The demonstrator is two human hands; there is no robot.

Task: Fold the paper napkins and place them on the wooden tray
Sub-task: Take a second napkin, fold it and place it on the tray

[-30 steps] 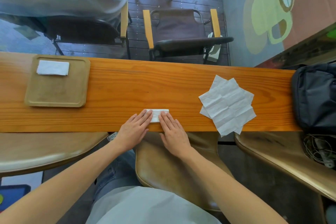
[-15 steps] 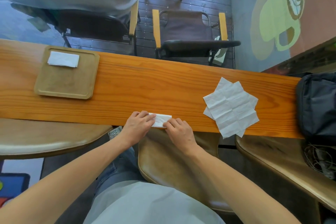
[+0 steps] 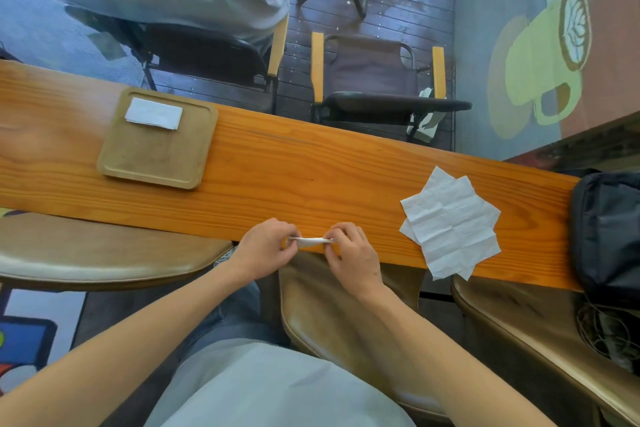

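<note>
A folded white paper napkin (image 3: 310, 241) is pinched at its two ends, just above the near edge of the long wooden counter (image 3: 311, 163). My left hand (image 3: 265, 248) grips its left end and my right hand (image 3: 349, 255) grips its right end. The napkin shows as a thin edge-on strip between my fingers. A square wooden tray (image 3: 156, 156) lies far left on the counter, with one folded napkin (image 3: 154, 113) in its far left corner. A stack of unfolded, creased white napkins (image 3: 450, 222) lies on the counter to the right, overhanging the near edge.
A black bag (image 3: 609, 229) sits at the counter's right end. Tan stool seats (image 3: 104, 253) stand below the near edge on the left, in the middle and on the right. Folding chairs (image 3: 374, 80) stand beyond the counter.
The napkin lay flat under my fingers a second ago. Both hands have since closed on its ends and lifted it off the counter at the near edge. The view has tilted.
</note>
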